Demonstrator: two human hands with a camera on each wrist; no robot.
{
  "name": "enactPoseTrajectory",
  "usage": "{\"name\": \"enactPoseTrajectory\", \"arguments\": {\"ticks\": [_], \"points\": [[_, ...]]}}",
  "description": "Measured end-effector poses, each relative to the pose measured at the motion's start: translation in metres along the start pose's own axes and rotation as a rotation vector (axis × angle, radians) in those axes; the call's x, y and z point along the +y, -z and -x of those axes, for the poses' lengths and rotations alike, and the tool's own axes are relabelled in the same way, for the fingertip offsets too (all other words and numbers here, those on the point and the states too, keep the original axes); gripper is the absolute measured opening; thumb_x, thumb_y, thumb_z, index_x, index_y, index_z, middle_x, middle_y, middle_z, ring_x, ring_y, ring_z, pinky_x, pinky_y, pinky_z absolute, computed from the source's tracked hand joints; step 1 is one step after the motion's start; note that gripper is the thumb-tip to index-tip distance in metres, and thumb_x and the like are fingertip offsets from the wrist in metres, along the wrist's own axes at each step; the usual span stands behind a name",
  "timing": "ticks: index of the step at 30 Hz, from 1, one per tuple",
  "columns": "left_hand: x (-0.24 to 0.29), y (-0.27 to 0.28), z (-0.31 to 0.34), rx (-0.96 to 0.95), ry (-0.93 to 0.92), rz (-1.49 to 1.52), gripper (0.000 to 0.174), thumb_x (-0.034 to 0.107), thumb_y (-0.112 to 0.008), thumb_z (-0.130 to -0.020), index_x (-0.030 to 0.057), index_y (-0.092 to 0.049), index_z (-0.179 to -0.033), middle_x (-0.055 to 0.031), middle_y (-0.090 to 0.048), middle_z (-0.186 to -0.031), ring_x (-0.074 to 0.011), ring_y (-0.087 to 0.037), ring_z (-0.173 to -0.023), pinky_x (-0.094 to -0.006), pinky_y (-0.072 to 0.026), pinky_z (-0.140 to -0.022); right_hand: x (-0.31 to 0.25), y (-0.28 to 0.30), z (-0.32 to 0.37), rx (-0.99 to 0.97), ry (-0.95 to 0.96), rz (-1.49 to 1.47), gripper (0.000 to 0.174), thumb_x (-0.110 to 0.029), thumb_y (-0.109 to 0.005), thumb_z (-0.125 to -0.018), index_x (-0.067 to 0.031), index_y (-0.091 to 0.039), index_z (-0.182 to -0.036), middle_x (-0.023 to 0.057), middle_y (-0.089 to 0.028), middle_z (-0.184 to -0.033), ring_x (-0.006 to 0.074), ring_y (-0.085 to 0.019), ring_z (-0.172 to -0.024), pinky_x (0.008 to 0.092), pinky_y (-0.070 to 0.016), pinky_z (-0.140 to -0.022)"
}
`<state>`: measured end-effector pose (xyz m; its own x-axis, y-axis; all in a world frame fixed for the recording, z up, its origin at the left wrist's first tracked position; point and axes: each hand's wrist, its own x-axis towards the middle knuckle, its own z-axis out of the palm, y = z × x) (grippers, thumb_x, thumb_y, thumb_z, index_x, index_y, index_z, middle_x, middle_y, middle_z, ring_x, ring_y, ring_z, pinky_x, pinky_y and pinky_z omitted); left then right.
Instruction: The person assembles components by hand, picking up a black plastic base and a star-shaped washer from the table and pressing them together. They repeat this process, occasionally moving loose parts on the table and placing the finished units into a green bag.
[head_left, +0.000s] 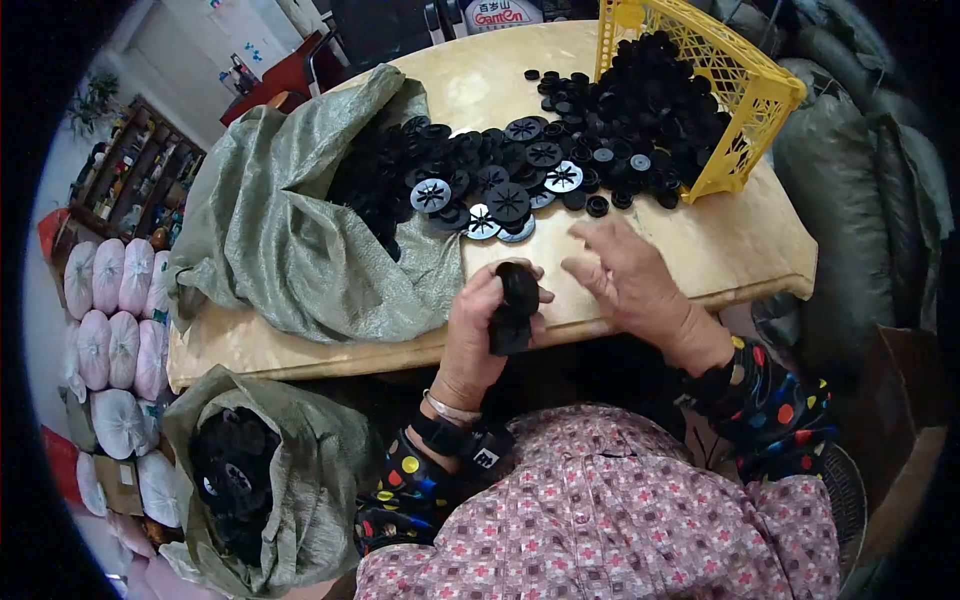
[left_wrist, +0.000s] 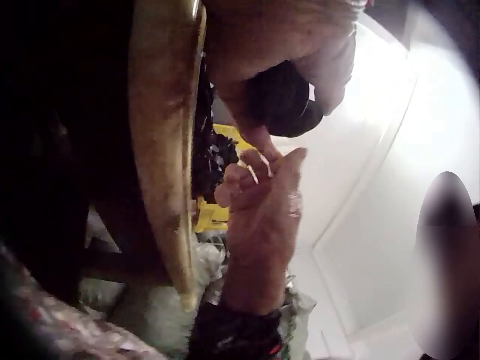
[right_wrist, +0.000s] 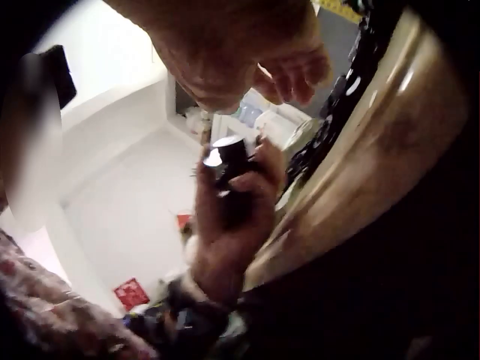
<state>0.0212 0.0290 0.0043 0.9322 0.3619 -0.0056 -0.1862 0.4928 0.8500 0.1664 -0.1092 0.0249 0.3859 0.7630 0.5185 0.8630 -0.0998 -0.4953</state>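
Observation:
In the head view the left hand [head_left: 472, 335] grips a few dark round plastic parts [head_left: 515, 300] held together over the table's front edge. The right hand [head_left: 635, 285] is raised to the right of them, fingers spread and slightly bent, holding nothing visible. The right wrist view has the left hand [right_wrist: 236, 217] curled round the black parts [right_wrist: 231, 161], with the right hand [right_wrist: 240, 52] above. In the left wrist view the black parts [left_wrist: 281, 97] sit in the left hand [left_wrist: 285, 37], and the right hand [left_wrist: 262, 217] is apart from them.
Loose black discs [head_left: 510, 203] and small caps [head_left: 640, 130] cover the back of the table [head_left: 740, 250]. A yellow crate [head_left: 745, 130] lies tipped at the right. One green sack [head_left: 300, 240] spreads at the left; another sack [head_left: 320, 480] holding black parts stands below.

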Motion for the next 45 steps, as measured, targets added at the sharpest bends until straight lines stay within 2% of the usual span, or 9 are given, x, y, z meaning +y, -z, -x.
{"name": "enactPoseTrajectory", "arguments": {"ticks": [4,10,14,17,24,34,40,43,45], "points": [[0.008,0.015,-0.020,0.007,-0.158,0.349,0.045,0.042,-0.048,-0.089,0.0065,-0.048,-0.117,-0.0122,-0.055,-0.111,-0.0288,-0.060,-0.095,-0.0320,-0.0527,-0.063,0.046,-0.001,-0.028,-0.106,-0.091,0.335,0.034,-0.019,-0.058,-0.083,-0.0063,-0.048,-0.113,0.0122,-0.049,-0.103,0.0302,-0.055,-0.091,0.0386,-0.0476,-0.073],[0.036,0.005,-0.042,0.166,-0.180,0.496,0.035,0.020,-0.062,-0.084,0.0058,-0.051,-0.114,-0.0116,-0.056,-0.105,-0.0298,-0.060,-0.092,-0.0346,-0.0540,-0.062,0.064,-0.010,-0.031,-0.370,-0.038,0.541,0.022,-0.009,-0.052,-0.079,-0.0022,-0.051,-0.099,0.0150,-0.053,-0.097,0.0295,-0.057,-0.088,0.0409,-0.0501,-0.073],[0.045,0.012,-0.070,0.198,-0.210,-0.198,0.028,0.007,-0.062,-0.076,0.0056,-0.059,-0.105,-0.0095,-0.057,-0.095,-0.0245,-0.062,-0.085,-0.0319,-0.0537,-0.063,0.058,-0.005,-0.025,-0.287,-0.035,0.501,0.020,-0.007,-0.052,-0.077,-0.0026,-0.051,-0.097,0.0146,-0.054,-0.096,0.0303,-0.057,-0.088,0.0410,-0.0499,-0.073],[0.050,0.013,-0.093,0.222,-0.289,-1.453,0.046,0.017,-0.070,-0.065,0.0038,-0.062,-0.109,-0.0178,-0.057,-0.093,-0.0297,-0.060,-0.084,-0.0338,-0.0501,-0.076,0.070,-0.009,-0.019,-0.282,0.064,0.337,0.013,-0.009,-0.053,-0.080,-0.0029,-0.050,-0.091,0.0154,-0.053,-0.090,0.0331,-0.057,-0.081,0.0409,-0.0485,-0.069],[0.052,-0.008,-0.116,0.025,-0.055,-1.919,0.045,0.021,-0.070,-0.065,0.0061,-0.063,-0.107,-0.0192,-0.056,-0.101,-0.0354,-0.057,-0.092,-0.0388,-0.0480,-0.082,0.083,0.005,-0.014,-0.271,-0.001,0.171,0.014,-0.003,-0.052,-0.078,-0.0021,-0.049,-0.091,0.0184,-0.052,-0.090,0.0372,-0.055,-0.082,0.0408,-0.0473,-0.071],[0.056,-0.011,-0.129,-0.093,0.018,-1.942,0.034,0.023,-0.068,-0.061,-0.0008,-0.065,-0.085,-0.0218,-0.063,-0.083,-0.0350,-0.062,-0.084,-0.0392,-0.0503,-0.075,0.075,0.004,-0.011,-0.486,0.019,0.301,0.020,-0.005,-0.057,-0.077,-0.0050,-0.050,-0.097,0.0168,-0.049,-0.092,0.0345,-0.053,-0.086,0.0387,-0.0475,-0.073],[0.062,-0.004,-0.125,-0.090,-0.056,-1.842,0.040,0.023,-0.071,-0.061,-0.0024,-0.065,-0.091,-0.0205,-0.064,-0.080,-0.0302,-0.064,-0.077,-0.0363,-0.0510,-0.070,0.070,0.003,-0.007,-0.304,0.019,0.145,0.019,-0.006,-0.056,-0.080,-0.0028,-0.050,-0.098,0.0169,-0.049,-0.093,0.0348,-0.053,-0.084,0.0378,-0.0465,-0.072],[0.071,-0.013,-0.099,-0.003,0.023,-1.134,0.048,0.017,-0.073,-0.069,-0.0030,-0.059,-0.110,-0.0049,-0.063,-0.079,-0.0098,-0.056,-0.065,-0.0236,-0.0470,-0.057,0.056,0.003,-0.007,-0.033,0.066,-0.100,0.023,-0.005,-0.056,-0.082,-0.0024,-0.051,-0.104,0.0145,-0.049,-0.094,0.0299,-0.053,-0.082,0.0346,-0.0456,-0.071],[0.067,-0.017,-0.078,0.013,0.109,-0.833,0.043,0.014,-0.072,-0.071,-0.0011,-0.059,-0.109,-0.0013,-0.060,-0.074,-0.0059,-0.051,-0.058,-0.0189,-0.0409,-0.050,0.035,0.003,-0.011,0.007,0.022,-0.254,0.025,-0.004,-0.056,-0.082,-0.0026,-0.051,-0.107,0.0127,-0.050,-0.096,0.0264,-0.053,-0.083,0.0326,-0.0452,-0.072]]}}
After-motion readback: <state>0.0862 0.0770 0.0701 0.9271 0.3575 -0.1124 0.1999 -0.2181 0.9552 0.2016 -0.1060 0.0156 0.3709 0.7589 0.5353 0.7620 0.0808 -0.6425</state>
